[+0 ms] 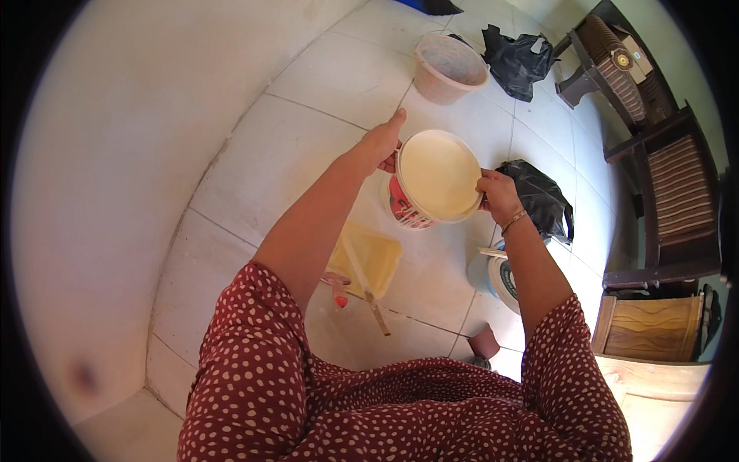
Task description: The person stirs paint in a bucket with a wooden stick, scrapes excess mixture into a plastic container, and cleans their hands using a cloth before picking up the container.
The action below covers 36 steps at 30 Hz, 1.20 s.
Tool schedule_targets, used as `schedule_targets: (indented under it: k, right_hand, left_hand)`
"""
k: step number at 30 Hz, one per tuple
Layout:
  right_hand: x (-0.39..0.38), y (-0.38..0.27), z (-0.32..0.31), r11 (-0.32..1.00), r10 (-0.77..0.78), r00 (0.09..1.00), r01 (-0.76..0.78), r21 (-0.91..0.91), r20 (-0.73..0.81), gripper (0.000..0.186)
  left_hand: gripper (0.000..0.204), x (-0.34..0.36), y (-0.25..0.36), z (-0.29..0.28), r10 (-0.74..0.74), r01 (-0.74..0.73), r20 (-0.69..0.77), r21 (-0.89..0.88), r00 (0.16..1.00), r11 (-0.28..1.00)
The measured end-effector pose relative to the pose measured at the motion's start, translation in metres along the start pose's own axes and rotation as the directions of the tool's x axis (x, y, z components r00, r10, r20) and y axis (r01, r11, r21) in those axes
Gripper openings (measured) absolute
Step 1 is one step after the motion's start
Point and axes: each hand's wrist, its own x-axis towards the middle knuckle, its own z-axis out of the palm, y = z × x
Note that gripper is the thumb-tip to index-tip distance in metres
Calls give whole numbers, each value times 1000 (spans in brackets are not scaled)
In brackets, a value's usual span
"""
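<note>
A white paint bucket (437, 173) with a red label, full of pale cream liquid, is held in front of me with both hands. My left hand (381, 145) grips its left side near the rim, thumb pointing up. My right hand (496, 192) holds the rim on the opposite side. Below the bucket, a yellow tray (382, 269) lies on the tiles, with a long pale stick (362, 281) across it and a pink-handled item with a red tip (339, 299) at its left.
A beige pail (450, 69) and black bags (517, 61) (535, 200) lie on the tiled floor. A blue-white container (493, 273) and a dull red piece (483, 341) are at lower right. Wooden furniture (668, 200) lines the right wall; a white wall (115, 192) rises at left.
</note>
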Motion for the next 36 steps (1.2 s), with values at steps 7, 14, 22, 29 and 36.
schedule_targets:
  k: [7, 14, 22, 29, 36]
  right_hand:
    - [7, 5, -17, 1000, 1, 1000, -1, -14, -30, 44]
    - [-74, 36, 2, 911, 312, 946, -325, 255, 92, 64]
    - [-83, 42, 41, 953, 87, 989, -47, 300, -121, 51]
    - [-56, 31, -28, 998, 61, 998, -61, -7, -13, 43]
    - [-52, 28, -36, 993, 82, 996, -85, 85, 36, 59]
  left_hand:
    - [55, -18, -14, -1, -28, 38, 163, -59, 986, 998]
    - [38, -28, -20, -9, -43, 54, 188, -55, 981, 997]
    - [37, -38, -32, 10, -69, 74, 148, -31, 987, 997]
    - [42, -66, -45, 25, -129, 195, 444, -107, 887, 975]
    - [51, -25, -6, 6, 41, -51, 107, 92, 993, 994]
